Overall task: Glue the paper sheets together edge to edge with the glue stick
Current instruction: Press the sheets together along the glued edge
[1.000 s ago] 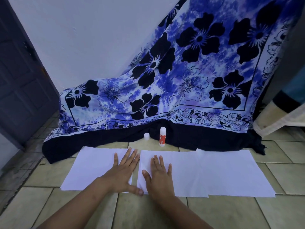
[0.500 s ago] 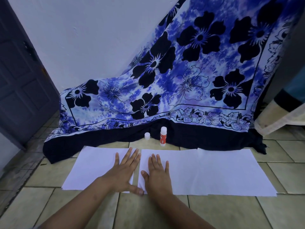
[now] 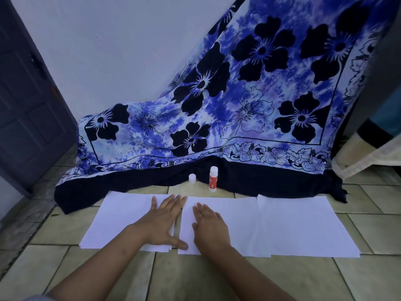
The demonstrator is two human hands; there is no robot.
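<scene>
White paper sheets lie in a row on the tiled floor. The left stack of sheets (image 3: 117,220) has my left hand (image 3: 162,220) flat on its right edge, fingers spread. My right hand (image 3: 209,227) presses flat on the middle sheet (image 3: 238,224), near its left edge. A narrow gap of floor shows between these two. A right sheet (image 3: 303,227) overlaps the middle one's right edge. The glue stick (image 3: 213,179), red label with white ends, stands upright behind the sheets, with its white cap (image 3: 192,178) standing to its left. Neither hand holds anything.
A blue and black flowered cloth (image 3: 238,109) drapes down the wall onto the floor just behind the glue stick. A dark door (image 3: 26,101) stands at the left. A cream fabric edge (image 3: 364,157) hangs at the right. Beige floor tiles (image 3: 195,276) lie in front.
The gap between the left stack and the middle sheet has narrowed slightly. My right hand has slid a little toward me on the middle sheet. The glue stick has not moved.
</scene>
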